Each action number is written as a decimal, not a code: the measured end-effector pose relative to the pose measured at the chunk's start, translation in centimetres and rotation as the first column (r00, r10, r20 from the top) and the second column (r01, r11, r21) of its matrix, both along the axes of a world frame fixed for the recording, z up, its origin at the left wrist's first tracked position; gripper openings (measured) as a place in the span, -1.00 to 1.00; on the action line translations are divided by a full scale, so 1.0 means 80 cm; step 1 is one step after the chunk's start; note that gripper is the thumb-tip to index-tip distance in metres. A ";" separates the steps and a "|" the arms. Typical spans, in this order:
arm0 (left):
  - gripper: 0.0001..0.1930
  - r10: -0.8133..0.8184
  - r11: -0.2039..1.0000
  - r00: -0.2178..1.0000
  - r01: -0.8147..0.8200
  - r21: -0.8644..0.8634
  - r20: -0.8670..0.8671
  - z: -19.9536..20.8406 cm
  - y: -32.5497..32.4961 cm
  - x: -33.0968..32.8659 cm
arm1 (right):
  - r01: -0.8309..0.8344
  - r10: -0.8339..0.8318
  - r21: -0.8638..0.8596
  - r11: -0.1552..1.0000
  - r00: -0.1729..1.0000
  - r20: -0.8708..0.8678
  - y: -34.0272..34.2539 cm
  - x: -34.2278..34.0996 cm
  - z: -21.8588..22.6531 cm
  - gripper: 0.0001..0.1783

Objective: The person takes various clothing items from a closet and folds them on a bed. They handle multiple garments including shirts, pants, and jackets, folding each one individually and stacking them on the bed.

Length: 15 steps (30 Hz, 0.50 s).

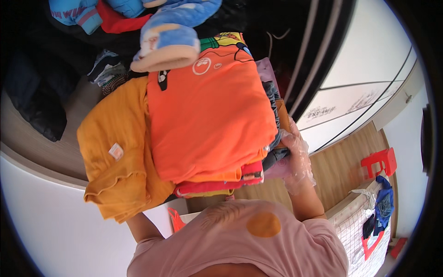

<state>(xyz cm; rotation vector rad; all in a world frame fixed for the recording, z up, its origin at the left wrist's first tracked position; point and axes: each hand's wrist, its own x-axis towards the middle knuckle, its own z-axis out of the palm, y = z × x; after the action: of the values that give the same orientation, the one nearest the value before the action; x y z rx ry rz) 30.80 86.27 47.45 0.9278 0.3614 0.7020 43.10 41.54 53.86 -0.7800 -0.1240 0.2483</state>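
A thick stack of folded clothes rests across my two arms in front of my chest. On top lies an orange shirt with a colourful print at its far end. To its left hangs a mustard-yellow garment with a small white label. Red, yellow and dark denim layers show beneath. My right hand, in a clear plastic glove, grips the stack's right side. The left forearm goes in under the mustard garment, which hides my left hand and its fingers.
Ahead is a dark wardrobe compartment with a wooden shelf. Black clothing, small folded items and a blue fleecy garment are there. White panels stand right. Behind lie a red stool and a bed with clothes.
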 end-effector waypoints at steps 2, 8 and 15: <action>-0.58 0.032 0.999 0.999 -0.032 0.029 -0.007 0.006 -0.025 -0.042 | -0.118 0.114 0.083 0.990 0.992 0.059 -0.024 -0.011 -0.013 -0.38; -0.58 0.047 0.997 0.997 -0.043 0.069 -0.061 -0.015 -0.111 -0.134 | -0.269 0.270 -0.010 0.963 0.962 0.043 -0.094 -0.063 -0.031 -0.35; -0.57 -0.147 0.987 0.975 0.155 0.035 -0.168 -0.063 -0.209 -0.155 | -0.317 0.320 0.039 0.948 0.943 -0.091 -0.193 -0.128 -0.057 -0.41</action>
<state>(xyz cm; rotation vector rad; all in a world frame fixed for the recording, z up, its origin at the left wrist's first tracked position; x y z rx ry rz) 18.40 69.55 42.41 1.0511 0.4169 0.4975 32.89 26.07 49.27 -0.7212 -0.1620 0.5905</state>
